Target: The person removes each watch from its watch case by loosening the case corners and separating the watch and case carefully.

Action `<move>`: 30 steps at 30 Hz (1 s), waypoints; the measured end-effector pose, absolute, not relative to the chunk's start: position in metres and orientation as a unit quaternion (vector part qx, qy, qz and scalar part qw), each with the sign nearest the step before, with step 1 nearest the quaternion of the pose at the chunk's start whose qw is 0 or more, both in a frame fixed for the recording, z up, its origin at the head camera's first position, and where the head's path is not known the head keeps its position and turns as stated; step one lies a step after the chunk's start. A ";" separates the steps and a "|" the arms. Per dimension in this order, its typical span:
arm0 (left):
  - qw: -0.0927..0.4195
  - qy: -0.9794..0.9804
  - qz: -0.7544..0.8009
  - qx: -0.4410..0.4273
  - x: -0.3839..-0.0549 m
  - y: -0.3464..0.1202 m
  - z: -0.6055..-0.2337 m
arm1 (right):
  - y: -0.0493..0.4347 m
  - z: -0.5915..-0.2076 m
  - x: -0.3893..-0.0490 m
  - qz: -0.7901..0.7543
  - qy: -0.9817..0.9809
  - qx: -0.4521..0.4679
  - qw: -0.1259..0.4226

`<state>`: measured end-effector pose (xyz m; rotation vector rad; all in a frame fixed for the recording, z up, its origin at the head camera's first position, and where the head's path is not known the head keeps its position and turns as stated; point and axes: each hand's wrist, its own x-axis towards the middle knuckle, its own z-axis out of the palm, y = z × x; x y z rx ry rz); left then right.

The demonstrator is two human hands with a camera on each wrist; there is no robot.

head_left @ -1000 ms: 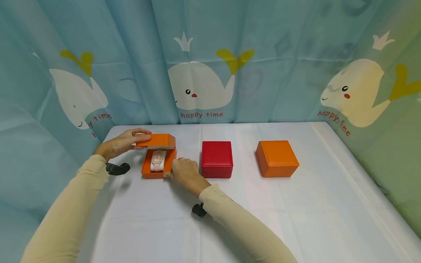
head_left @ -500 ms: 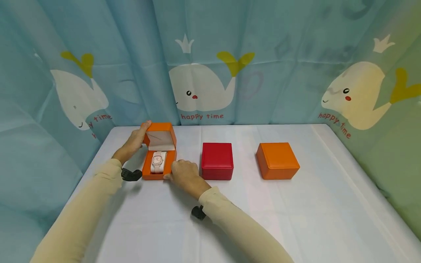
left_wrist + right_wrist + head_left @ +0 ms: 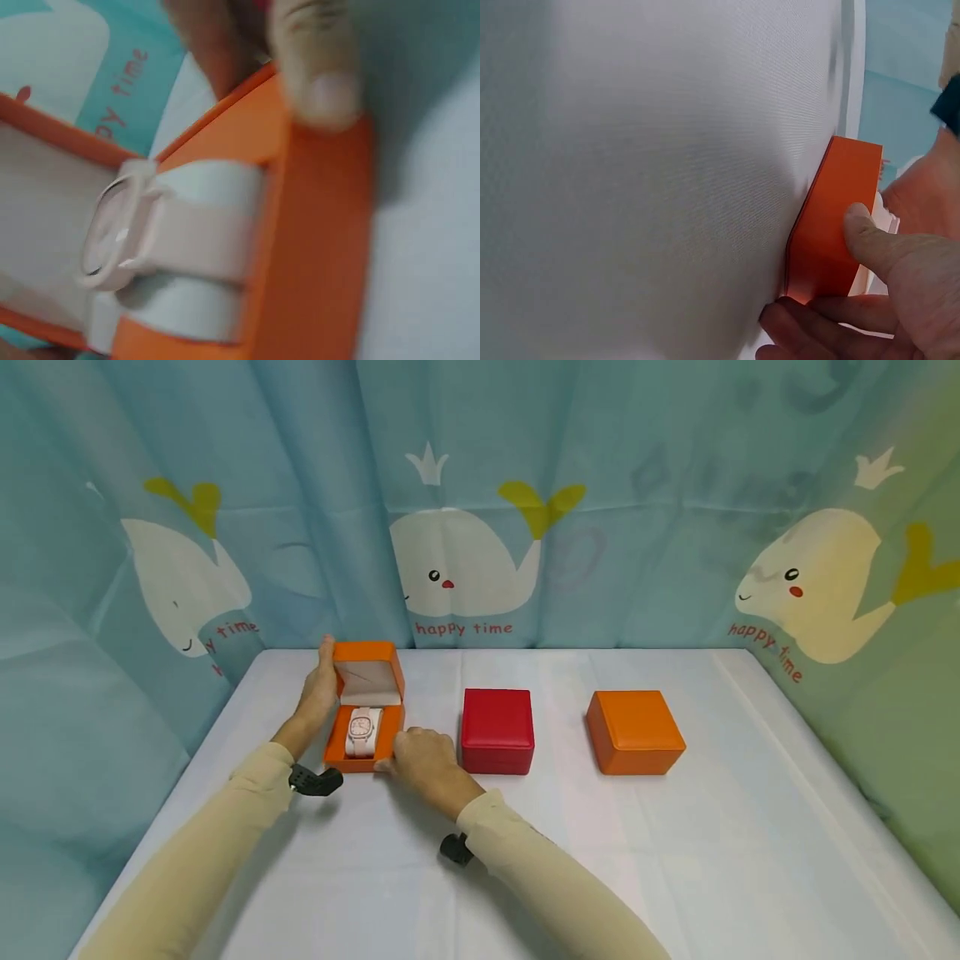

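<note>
An orange watch box (image 3: 349,766) stands at the left of the table with its lid (image 3: 365,652) raised and its pale lining showing. Inside, a watch (image 3: 362,729) with a light strap is wrapped round a white cushion (image 3: 217,184). My left hand (image 3: 317,697) lies along the left side of the lid, its fingers pointing up. At the front right corner, my right hand (image 3: 429,762) grips the box's base. In the right wrist view its thumb (image 3: 866,232) presses the front wall, while the other fingers (image 3: 832,322) reach along the side.
A closed red box (image 3: 497,727) sits just right of my right hand. Farther right is another closed orange box (image 3: 635,731). White cloth (image 3: 570,860) covers the table, and a blue curtain (image 3: 637,568) with whale prints hangs behind it.
The lid has swung up and back from nearly closed to standing raised. My left hand has shifted from the lid's front left corner to its left side. My right hand has kept its hold.
</note>
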<state>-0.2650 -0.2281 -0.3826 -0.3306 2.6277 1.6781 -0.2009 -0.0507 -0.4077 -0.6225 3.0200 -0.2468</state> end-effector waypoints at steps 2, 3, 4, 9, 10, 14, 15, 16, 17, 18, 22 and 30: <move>-0.003 0.837 0.535 -0.116 -0.258 -0.225 -0.384 | -0.049 -0.409 -0.200 -0.078 0.974 -0.210 0.020; -0.013 0.840 0.531 -0.114 -0.254 -0.224 -0.386 | -0.049 -0.410 -0.200 -0.077 0.974 -0.214 0.016; -0.032 0.845 0.521 -0.116 -0.250 -0.224 -0.387 | -0.049 -0.411 -0.200 -0.077 0.973 -0.218 0.013; -0.122 0.882 0.450 -0.073 -0.229 -0.228 -0.398 | -0.047 -0.412 -0.200 -0.072 0.971 -0.229 0.006; -0.140 0.882 0.445 -0.063 -0.226 -0.228 -0.400 | -0.047 -0.412 -0.200 -0.069 0.971 -0.230 0.004; -0.208 0.873 0.441 -0.016 -0.216 -0.233 -0.408 | -0.045 -0.414 -0.201 -0.065 0.970 -0.236 -0.003; -0.223 0.868 0.444 -0.004 -0.215 -0.234 -0.410 | -0.045 -0.414 -0.201 -0.064 0.969 -0.238 -0.006; -0.234 0.864 0.446 0.008 -0.214 -0.235 -0.411 | -0.045 -0.415 -0.201 -0.063 0.969 -0.241 -0.008; -0.243 0.861 0.447 0.019 -0.213 -0.235 -0.412 | -0.044 -0.415 -0.201 -0.062 0.968 -0.241 -0.009; -0.249 0.859 0.447 0.030 -0.212 -0.236 -0.412 | -0.044 -0.415 -0.201 -0.061 0.968 -0.242 -0.009; -0.241 0.863 0.439 0.065 -0.209 -0.240 -0.415 | -0.044 -0.415 -0.199 -0.063 0.969 -0.241 -0.007; -0.137 0.905 0.384 0.121 -0.203 -0.243 -0.419 | -0.043 -0.415 -0.199 -0.073 0.967 -0.245 0.002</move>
